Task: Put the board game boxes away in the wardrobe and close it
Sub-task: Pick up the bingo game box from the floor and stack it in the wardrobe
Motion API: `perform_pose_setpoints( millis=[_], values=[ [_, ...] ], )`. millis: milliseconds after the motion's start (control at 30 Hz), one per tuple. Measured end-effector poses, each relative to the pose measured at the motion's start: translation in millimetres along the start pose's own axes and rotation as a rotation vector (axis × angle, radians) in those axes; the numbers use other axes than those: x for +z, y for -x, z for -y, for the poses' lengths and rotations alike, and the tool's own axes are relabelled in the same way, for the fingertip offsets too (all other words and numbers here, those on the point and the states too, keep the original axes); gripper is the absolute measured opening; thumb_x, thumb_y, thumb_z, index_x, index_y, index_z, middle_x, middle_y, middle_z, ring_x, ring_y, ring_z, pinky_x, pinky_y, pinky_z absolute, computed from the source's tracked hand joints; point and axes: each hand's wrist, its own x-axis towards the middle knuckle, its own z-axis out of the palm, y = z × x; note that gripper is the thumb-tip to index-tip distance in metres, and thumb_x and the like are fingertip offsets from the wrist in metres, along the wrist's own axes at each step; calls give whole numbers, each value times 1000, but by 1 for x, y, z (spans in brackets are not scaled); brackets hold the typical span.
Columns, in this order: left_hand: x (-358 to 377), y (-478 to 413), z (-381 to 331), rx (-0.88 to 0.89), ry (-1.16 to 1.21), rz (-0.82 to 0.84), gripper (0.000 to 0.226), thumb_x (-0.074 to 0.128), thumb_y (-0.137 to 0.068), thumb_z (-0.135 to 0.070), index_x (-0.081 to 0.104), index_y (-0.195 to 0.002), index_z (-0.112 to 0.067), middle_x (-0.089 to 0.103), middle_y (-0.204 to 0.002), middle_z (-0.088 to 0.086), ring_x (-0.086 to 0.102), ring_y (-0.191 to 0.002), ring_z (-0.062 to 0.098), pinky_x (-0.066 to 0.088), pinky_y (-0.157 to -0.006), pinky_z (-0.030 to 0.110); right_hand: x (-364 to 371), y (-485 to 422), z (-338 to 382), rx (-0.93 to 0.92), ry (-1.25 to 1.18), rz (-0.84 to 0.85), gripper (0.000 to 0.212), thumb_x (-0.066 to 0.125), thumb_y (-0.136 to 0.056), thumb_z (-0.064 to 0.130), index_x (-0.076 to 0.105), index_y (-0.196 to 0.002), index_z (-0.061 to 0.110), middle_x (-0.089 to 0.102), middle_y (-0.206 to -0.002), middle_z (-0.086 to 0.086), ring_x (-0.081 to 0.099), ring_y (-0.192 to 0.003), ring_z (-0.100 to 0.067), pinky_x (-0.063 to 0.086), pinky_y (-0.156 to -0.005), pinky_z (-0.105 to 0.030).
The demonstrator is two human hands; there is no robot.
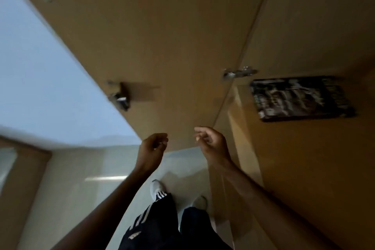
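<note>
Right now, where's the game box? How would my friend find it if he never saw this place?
Look at the big brown wardrobe door swung open in the middle. To its right is the open wardrobe shelf, just below a shiny metal hinge. The board game box lies flat there, the only dark, picture-covered thing on plain tan wood, and neither hand is touching it.

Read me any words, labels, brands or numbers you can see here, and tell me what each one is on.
None can be read.
Board game box in the wardrobe: dark printed cover, too blurred to read.
Trousers: white stripes and a small pale mark, no legible letters.
</note>
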Motion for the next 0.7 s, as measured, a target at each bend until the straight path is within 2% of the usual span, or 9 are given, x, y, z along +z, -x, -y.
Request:
perform_pose_setpoints(
  millis=[133,267,433,567,700],
  values=[
    [-72,61,49,-145,89,-220,30,61,-88,-7,67,-97,-36,74,-99,-5,69,-96,14,54,-89,34,86,17,16,-4,43,273,25,58,-89,11,68,-109,22,67,-86,6,65,-86,-12,52,-75,-20],
    [-146,127,93,-247,186,-467,28,60,-89,-3,68,-101,-26,75,-97,-3,69,-94,12,53,-87,29,183,46,41,-34,83,525,24,58,-86,11,68,-104,23,70,-87,8,67,-86,-11,57,-81,-30],
    [-224,208,146,-323,264,-660,26,58,-89,0,69,-107,-17,74,-96,-3,68,-89,6,51,-82,20,294,99,76,-103,129,734,24,60,-86,15,68,-102,30,71,-88,5,68,-84,-10,58,-82,-32],
    [-278,272,186,-363,311,-806,27,58,-91,-3,67,-103,-26,73,-97,-4,68,-91,10,50,-81,18,379,149,95,-157,160,868,21,62,-86,15,69,-103,27,72,-89,1,68,-85,-12,59,-81,-33],
    [-329,346,231,-446,389,-1035,26,58,-91,-2,67,-105,-22,73,-98,-3,68,-93,8,52,-83,18,472,216,121,-254,210,1103,22,62,-89,15,67,-108,23,71,-93,-1,68,-89,-14,59,-80,-29]
  ],
)
